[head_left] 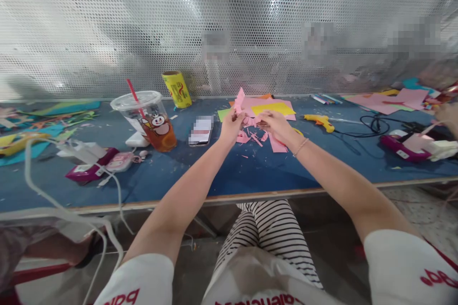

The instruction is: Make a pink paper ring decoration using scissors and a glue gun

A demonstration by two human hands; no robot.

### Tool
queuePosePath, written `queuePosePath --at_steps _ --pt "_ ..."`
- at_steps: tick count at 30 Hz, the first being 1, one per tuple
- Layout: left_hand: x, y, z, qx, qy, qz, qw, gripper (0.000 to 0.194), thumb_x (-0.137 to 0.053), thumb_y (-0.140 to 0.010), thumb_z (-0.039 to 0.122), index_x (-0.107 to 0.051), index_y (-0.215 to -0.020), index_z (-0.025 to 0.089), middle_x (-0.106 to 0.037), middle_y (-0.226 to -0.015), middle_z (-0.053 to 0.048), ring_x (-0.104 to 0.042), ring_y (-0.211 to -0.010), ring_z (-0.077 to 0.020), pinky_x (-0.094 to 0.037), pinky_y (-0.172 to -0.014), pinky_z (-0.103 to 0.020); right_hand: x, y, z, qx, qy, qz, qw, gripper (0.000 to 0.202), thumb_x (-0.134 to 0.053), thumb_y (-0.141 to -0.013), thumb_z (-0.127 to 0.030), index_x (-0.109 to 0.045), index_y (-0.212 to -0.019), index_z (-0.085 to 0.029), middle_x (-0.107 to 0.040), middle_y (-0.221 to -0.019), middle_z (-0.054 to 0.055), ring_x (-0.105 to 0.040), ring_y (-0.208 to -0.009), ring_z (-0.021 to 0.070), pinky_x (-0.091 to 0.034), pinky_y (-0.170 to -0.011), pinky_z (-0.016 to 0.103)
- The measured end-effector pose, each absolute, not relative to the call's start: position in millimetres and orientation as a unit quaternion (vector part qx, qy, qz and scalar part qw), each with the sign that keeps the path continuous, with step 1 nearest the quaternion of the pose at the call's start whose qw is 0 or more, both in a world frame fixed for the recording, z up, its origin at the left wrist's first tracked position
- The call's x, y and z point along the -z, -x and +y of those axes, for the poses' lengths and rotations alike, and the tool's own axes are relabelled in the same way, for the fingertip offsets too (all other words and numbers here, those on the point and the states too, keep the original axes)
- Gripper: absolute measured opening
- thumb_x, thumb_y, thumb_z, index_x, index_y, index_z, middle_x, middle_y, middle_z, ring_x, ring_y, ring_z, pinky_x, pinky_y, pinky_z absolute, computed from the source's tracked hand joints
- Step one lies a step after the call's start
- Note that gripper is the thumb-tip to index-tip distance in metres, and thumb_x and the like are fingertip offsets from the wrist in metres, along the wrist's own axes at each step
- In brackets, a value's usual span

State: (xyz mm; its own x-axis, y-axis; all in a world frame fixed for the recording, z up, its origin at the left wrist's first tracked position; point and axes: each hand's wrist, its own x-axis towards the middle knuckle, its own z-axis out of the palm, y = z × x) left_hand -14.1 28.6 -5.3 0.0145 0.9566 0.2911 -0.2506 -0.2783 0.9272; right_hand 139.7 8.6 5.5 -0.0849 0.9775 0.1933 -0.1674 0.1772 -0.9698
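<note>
One cup (159, 128), one phone (201, 131)

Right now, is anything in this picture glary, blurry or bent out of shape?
Head view: bright glare patches on the perforated metal panel; head view: another person's hand at the right edge looks blurred; head view: the white sleeves look stretched toward the lower corners, perhaps a wide lens; head view: blocky pixelation covers part of the phone.

We are finding open tabletop (257, 174) along the near edge | pink scraps (243, 137) are cluttering our middle | phone (201, 132) and cup (160, 126) are blocking left | glue gun (320, 121) and cord (352, 135) are crossing right | perforated panel (143, 33) is closing off the back
</note>
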Motion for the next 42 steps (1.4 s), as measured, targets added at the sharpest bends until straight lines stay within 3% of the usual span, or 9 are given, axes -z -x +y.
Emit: queuePosePath --at_steps 3,10,16,23,34,42 --pt "6 15 30 -0.631 -0.510 0.347 0.471 0.029 -0.064 -0.072 0.021 -0.057 -0.100 0.017 -0.062 -0.084 0.001 -0.059 -0.077 -0.0062 -0.048 -0.074 -0.020 -11 -126 5 -0.496 0.356 -0.508 0.608 0.023 -0.073 -0.060 -0.031 -0.054 -0.064 -0.019 -0.056 -0.069 -0.002 -0.057 -0.068 0.0105 -0.053 -0.072 0.028" --pt "9 10 28 -0.608 -0.487 0.360 0.513 0.047 -0.069 -0.068 0.021 -0.049 -0.111 0.016 -0.060 -0.082 0.001 -0.060 -0.070 -0.0073 -0.051 -0.074 -0.024 2 -129 6 -0.472 0.330 -0.486 0.658 0.024 -0.071 -0.063 -0.032 -0.054 -0.074 -0.019 -0.058 -0.075 -0.001 -0.057 -0.071 0.0099 -0.052 -0.072 0.027" --pt "12 8 27 -0.632 -0.502 0.327 0.491 0.045 -0.072 -0.061 0.018 -0.053 -0.102 0.015 -0.061 -0.079 0.000 -0.060 -0.068 -0.0098 -0.052 -0.072 -0.030 13 -132 10 -0.435 0.347 -0.502 0.662 0.026 -0.068 -0.065 -0.032 -0.054 -0.081 -0.019 -0.055 -0.075 -0.003 -0.057 -0.070 0.0093 -0.052 -0.072 0.028" --pt "13 7 26 -0.647 -0.508 0.319 0.471 0.047 -0.072 -0.060 0.015 -0.056 -0.105 0.015 -0.065 -0.073 0.000 -0.060 -0.063 -0.0092 -0.050 -0.068 -0.026 19 -132 13 -0.391 0.358 -0.515 0.673 0.024 -0.066 -0.066 -0.029 -0.056 -0.086 -0.019 -0.059 -0.074 -0.002 -0.059 -0.068 0.0106 -0.052 -0.069 0.028" --pt "14 5 27 -0.669 -0.454 0.328 0.489 0.046 -0.072 -0.059 0.010 -0.054 -0.101 0.015 -0.060 -0.062 0.005 -0.058 -0.055 -0.0073 -0.050 -0.063 -0.024 22 -127 7 -0.415 0.357 -0.499 0.672 0.023 -0.068 -0.066 -0.030 -0.053 -0.080 -0.019 -0.060 -0.073 -0.002 -0.060 -0.069 0.0114 -0.052 -0.072 0.028" --pt "13 4 24 -0.674 -0.435 0.318 0.505 0.043 -0.071 -0.059 0.009 -0.053 -0.097 0.017 -0.054 -0.057 0.008 -0.057 -0.055 -0.0070 -0.051 -0.066 -0.025 22 -122 1 -0.507 0.303 -0.424 0.687 0.024 -0.071 -0.064 -0.024 -0.051 -0.076 -0.020 -0.060 -0.074 -0.004 -0.061 -0.071 0.0083 -0.052 -0.078 0.026"
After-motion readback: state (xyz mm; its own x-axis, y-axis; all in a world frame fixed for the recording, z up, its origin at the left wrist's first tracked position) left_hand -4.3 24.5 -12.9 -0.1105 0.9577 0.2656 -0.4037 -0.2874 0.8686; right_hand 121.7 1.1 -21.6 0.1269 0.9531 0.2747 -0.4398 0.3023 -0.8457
